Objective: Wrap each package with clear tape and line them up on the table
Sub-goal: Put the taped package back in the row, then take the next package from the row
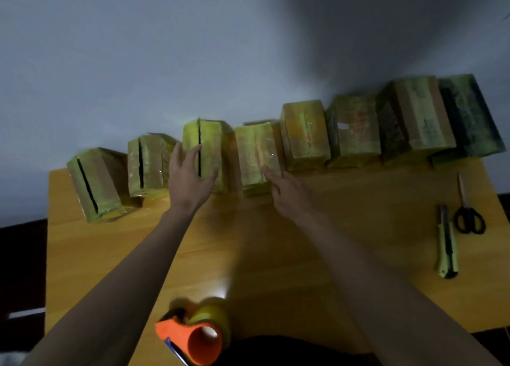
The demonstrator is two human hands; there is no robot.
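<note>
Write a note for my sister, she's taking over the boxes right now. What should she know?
Left hand: open, fingers on the third package from the left.
Right hand: open, touching the fourth package.
Eight packages stand in a row along the table's far edge.
Tape dispenser lies at the near edge; scissors and utility knife lie on the right.
Done: all lined up.
Left: check each wrap; blur hides that.

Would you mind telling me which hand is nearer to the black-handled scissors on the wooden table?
Right. The right hand rests by a middle taped package, well left of the black-handled scissors. The left hand lies farther left still, against another package.
</note>
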